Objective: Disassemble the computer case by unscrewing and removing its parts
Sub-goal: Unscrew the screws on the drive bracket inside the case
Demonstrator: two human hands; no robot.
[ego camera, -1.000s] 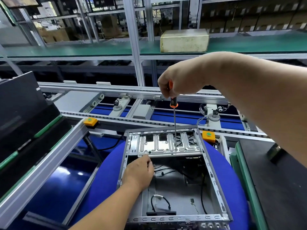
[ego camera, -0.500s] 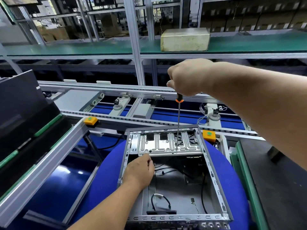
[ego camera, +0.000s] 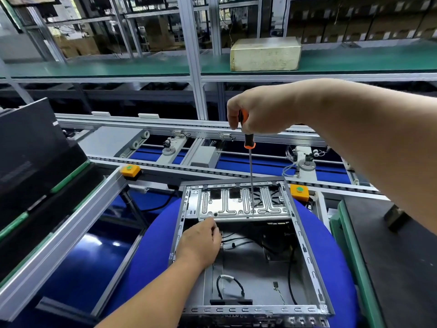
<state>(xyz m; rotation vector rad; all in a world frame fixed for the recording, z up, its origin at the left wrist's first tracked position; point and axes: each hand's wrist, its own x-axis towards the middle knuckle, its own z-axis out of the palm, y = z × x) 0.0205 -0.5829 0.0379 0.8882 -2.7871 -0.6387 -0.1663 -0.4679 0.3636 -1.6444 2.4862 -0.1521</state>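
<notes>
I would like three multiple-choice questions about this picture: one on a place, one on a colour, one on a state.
1. Where does the screwdriver tip rest?
A. on the metal bracket inside the case
B. on the green shelf
C. on the blue mat

2. What colour are the two button boxes beside the case?
A. red
B. orange
C. white

3. What is the right hand doing?
A. hanging open
B. gripping the screwdriver handle
C. pressing a button box

Answers:
1 A: the shaft runs down onto the bracket at the far end of the case.
2 B: both boxes are orange with a green button.
3 B: its fingers curl round the orange-and-black handle, while the left hand rests at the bracket's near edge.
</notes>
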